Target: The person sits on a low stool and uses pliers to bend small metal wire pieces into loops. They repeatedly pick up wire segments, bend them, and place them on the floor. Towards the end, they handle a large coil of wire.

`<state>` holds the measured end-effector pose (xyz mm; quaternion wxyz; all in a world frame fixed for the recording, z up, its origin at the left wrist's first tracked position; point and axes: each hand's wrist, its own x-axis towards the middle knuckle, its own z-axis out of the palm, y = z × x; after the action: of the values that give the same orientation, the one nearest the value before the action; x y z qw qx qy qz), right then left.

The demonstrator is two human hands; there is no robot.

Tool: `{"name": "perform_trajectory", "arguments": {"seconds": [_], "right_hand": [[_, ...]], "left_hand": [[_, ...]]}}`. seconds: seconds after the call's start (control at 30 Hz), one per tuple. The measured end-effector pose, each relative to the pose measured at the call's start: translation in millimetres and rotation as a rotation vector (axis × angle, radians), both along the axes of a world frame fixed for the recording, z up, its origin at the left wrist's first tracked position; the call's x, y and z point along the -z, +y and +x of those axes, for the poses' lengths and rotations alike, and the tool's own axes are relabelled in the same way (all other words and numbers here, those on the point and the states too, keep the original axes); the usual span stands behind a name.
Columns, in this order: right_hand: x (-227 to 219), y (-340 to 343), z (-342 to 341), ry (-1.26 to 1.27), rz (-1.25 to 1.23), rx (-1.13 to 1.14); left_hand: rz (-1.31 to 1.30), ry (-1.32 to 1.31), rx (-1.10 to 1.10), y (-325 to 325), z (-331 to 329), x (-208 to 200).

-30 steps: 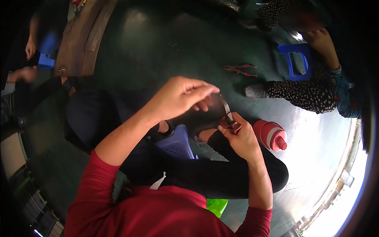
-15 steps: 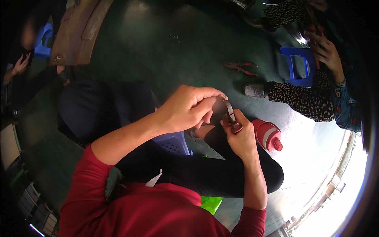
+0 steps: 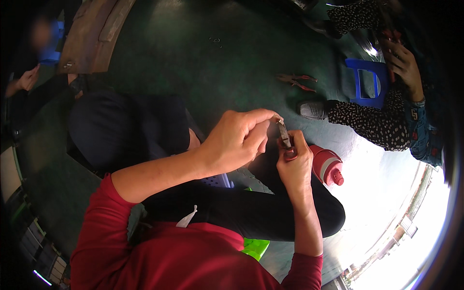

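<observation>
Grasping right hand point(image 3: 295, 163): is clasping the red-handled metal tool point(image 3: 284, 135).
Tool: is projecting above the floor point(image 3: 232, 77), between both hands.
Left hand point(image 3: 239, 140): is holding fingertips at the tool's tip; anything pinched cannot be told.
Red flask point(image 3: 328, 166): is sitting toward the floor's sunlit right edge.

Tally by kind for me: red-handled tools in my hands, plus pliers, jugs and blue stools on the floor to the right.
Red-handled tool, in the right hand: 1
Red-handled pliers: 1
Red lidded jug: 1
Blue plastic stool: 1
Total: 4
</observation>
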<state>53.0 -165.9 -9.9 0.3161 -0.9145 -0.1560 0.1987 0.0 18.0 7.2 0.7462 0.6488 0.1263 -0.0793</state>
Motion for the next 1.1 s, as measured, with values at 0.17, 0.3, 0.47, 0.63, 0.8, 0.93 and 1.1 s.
{"name": "perform_trajectory", "arguments": {"seconds": [0.17,0.3,0.47,0.63,0.8,0.93,1.1], "right_hand": [[5,-1,-2,-0.068,-0.019,0.001],[8,-3,-3,-0.132,-0.049,-0.012],[7,-1,4,-0.072,-0.002,-0.037],[-7,-8,14,0.359,0.165,-0.033],[-21,-21,23,0.261,-0.014,-0.044],[-29,-30,21,0.030,-0.307,-0.179],[-30,-41,13,-0.112,-0.516,-0.341]], "left_hand": [[-0.017,0.000,-0.012,-3,-2,-1],[-0.025,0.019,-0.004,-4,-1,0],[-0.057,0.017,0.082,5,4,4],[-0.144,0.049,0.156,11,12,3],[-0.057,0.083,0.090,15,17,12],[0.061,0.191,0.042,19,24,54],[0.286,0.337,0.008,30,28,157]]}}
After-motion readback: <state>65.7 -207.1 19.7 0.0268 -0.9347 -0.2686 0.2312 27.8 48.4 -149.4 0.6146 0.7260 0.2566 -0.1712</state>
